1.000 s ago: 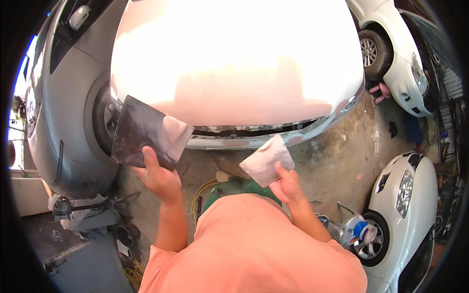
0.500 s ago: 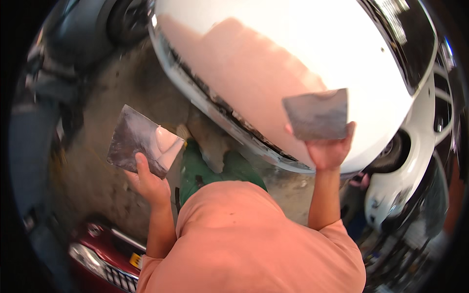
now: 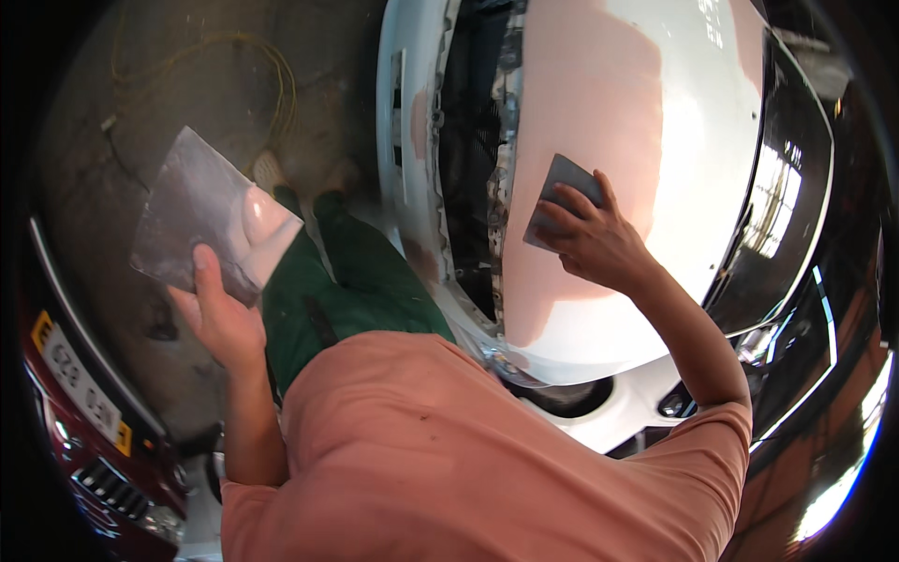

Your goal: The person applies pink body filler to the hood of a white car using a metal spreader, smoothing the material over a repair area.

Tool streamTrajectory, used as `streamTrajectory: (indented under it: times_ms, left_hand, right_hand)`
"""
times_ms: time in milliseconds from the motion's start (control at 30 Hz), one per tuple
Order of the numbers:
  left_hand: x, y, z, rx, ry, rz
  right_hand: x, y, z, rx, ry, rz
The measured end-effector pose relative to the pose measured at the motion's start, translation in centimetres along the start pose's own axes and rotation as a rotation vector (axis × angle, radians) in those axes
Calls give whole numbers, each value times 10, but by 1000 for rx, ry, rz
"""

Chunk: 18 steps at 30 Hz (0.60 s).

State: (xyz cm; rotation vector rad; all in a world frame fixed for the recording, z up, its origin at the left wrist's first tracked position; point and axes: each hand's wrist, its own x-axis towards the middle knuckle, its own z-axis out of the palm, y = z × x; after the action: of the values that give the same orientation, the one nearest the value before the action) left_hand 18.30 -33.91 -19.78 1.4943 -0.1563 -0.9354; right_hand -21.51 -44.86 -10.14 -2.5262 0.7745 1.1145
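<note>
My left hand grips the lower edge of a smeared grey mixing plate, thumb on top. On the plate's right side lies a mound of pale pink body filler. Over at the right, my right hand has its fingers on a dark grey, flat putty spreader. The spreader lies over a pink filled area on the white car hood, near its front edge. Whether the blade's underside touches the surface cannot be seen.
An open gap with dark parts runs between the hood and the front bumper. A yellow hose lies on the concrete floor. A dark red car stands at lower left. The windshield is beyond the hood.
My right hand has turned palm down and brought the spreader over the hood's pink area. The view has turned, and my left hand still holds the plate with filler.
</note>
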Motion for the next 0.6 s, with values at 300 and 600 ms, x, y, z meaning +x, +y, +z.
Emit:
streamTrajectory:
  times_ms: [300, 600]
  left_hand:
    - [8, -39, -61, -41, 162, -67]
    - [5, -49, -66, -28, 144, -55]
  right_hand:
    - [44, -4, 7, -152, -45, -160]
    - [51, -5, 15, -215, -87, -156]
